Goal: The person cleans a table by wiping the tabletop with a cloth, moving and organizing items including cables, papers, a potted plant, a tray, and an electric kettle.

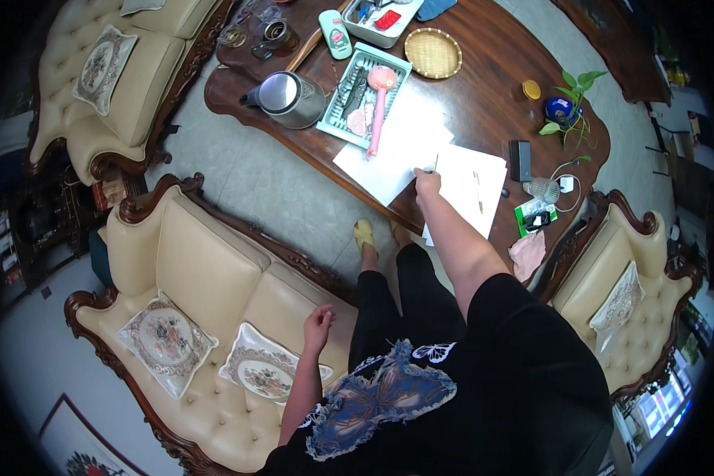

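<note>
My right hand (pixel 428 182) reaches to the wooden table, at the gap between white paper sheets (pixel 381 178) on the left and more white sheets (pixel 461 208) on the right. Its fingertips are at the edge of the left sheets; whether they grip anything cannot be told. On the right sheets lies a pen (pixel 479 191). My left hand (pixel 319 326) hangs over the sofa with its fingers loosely curled and nothing seen in it. Beyond the left sheets, a mint plastic basket (pixel 328 127) holds a pink long-handled object (pixel 378 113), a dark hairbrush-like item and other small things.
An electric kettle (pixel 291 98) stands at the table's left edge. Farther back are a round woven tray (pixel 433 53) and a white bin (pixel 381 38). A black box (pixel 519 160), a glass (pixel 541 190) and a pink cloth (pixel 528 256) lie right. A tufted sofa (pixel 214 268) is at left.
</note>
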Demonstrator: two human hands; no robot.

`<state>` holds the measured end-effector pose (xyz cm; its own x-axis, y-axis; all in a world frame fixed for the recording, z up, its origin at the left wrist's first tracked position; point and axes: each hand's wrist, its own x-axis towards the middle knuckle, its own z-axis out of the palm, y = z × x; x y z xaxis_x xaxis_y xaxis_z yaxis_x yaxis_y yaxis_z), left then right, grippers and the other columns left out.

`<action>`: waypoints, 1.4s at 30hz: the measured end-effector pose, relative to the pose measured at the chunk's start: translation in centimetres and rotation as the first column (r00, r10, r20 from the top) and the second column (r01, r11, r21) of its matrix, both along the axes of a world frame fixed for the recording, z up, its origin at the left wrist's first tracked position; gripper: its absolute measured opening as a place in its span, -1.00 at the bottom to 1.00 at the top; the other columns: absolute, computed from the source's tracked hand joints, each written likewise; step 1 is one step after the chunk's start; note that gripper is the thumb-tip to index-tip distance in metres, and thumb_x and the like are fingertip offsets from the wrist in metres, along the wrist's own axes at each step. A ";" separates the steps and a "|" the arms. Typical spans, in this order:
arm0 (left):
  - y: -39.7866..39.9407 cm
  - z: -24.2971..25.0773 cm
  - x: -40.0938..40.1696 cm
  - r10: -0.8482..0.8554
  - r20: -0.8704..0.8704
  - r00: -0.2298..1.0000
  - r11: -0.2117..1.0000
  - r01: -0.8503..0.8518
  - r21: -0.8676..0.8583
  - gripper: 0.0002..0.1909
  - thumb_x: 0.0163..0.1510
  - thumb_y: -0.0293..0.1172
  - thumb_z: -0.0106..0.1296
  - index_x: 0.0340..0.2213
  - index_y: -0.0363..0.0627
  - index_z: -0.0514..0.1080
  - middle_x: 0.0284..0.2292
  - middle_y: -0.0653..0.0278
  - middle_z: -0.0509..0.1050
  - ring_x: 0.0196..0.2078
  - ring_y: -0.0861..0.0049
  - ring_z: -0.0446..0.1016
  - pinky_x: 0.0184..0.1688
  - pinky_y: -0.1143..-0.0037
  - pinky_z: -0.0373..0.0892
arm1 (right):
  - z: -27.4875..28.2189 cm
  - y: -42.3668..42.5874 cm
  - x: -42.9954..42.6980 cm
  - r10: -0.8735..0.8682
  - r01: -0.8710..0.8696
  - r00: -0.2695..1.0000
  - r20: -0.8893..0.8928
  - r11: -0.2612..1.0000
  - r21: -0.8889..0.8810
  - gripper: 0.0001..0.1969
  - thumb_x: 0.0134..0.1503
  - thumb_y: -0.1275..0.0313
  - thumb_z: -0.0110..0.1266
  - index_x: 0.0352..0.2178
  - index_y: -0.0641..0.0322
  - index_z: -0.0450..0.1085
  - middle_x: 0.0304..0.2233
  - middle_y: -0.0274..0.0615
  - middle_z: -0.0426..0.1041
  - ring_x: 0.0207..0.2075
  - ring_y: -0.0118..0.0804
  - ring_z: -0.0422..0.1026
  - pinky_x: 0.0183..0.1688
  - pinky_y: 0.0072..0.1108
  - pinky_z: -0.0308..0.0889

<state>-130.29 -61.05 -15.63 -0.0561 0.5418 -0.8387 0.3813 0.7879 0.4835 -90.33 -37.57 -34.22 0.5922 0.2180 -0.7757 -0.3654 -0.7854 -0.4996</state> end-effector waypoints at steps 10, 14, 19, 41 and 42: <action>4.2 -1.5 -1.7 -0.133 0.003 0.991 0.991 0.133 -0.026 -0.73 0.28 -0.42 -0.01 -0.02 -0.20 0.46 -0.27 0.29 0.58 -0.25 0.61 0.56 -0.24 0.58 0.45 | 1.4 1.4 -1.7 -0.363 0.359 0.928 0.078 0.931 0.069 -0.43 0.01 0.43 0.36 -0.01 0.41 0.27 -0.03 0.11 0.40 -0.05 -0.13 0.43 0.03 -0.45 0.37; 4.6 -2.2 -2.8 -0.200 -0.019 0.980 0.978 0.199 -0.056 -0.73 0.27 -0.42 0.01 -0.03 -0.20 0.47 -0.29 0.26 0.59 -0.28 0.61 0.56 -0.24 0.58 0.45 | -0.4 1.3 -0.5 -0.290 0.290 0.957 -0.023 0.944 0.157 -0.60 0.03 0.46 0.34 -0.14 0.36 0.36 -0.13 -0.04 0.45 -0.18 -0.25 0.46 -0.10 -0.49 0.40; 6.8 -2.6 -1.0 -0.263 -0.029 0.964 0.964 0.262 -0.031 -0.74 0.26 -0.43 0.02 -0.05 -0.22 0.49 -0.35 0.26 0.59 -0.30 0.60 0.56 -0.23 0.57 0.45 | -2.0 1.8 0.1 -0.336 0.333 0.942 -0.004 0.932 0.141 -0.63 -0.01 0.47 0.37 -0.17 0.29 0.42 -0.28 -0.11 0.50 -0.22 -0.16 0.48 -0.08 -0.41 0.41; 17.1 -5.3 13.9 -0.349 -0.325 0.879 0.746 0.470 0.472 -0.47 0.21 -0.30 0.15 0.10 -0.35 0.31 -0.03 0.11 0.53 0.05 0.50 0.46 0.13 0.47 0.32 | 9.8 -18.3 1.2 0.314 -0.288 0.949 -0.020 0.893 0.345 -0.75 0.29 0.35 0.09 -0.14 0.34 0.50 -0.43 -0.38 0.55 -0.41 -0.64 0.41 -0.31 -0.62 0.37; 17.9 -4.3 15.6 -0.320 0.088 0.943 0.933 0.298 0.201 -0.52 0.21 -0.31 0.16 0.07 -0.30 0.35 -0.05 0.14 0.54 0.02 0.52 0.48 0.10 0.48 0.35 | 10.1 -19.6 1.9 0.316 -0.256 0.943 -0.099 0.886 0.387 -0.75 0.29 0.34 0.09 -0.14 0.33 0.50 -0.44 -0.39 0.54 -0.42 -0.64 0.42 -0.32 -0.63 0.37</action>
<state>-114.67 -43.12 -19.91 0.2311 0.6603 -0.7145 0.5238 0.5344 0.6633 -88.40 -57.18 -24.09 0.3395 0.6439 -0.6857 -0.2485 -0.6417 -0.7256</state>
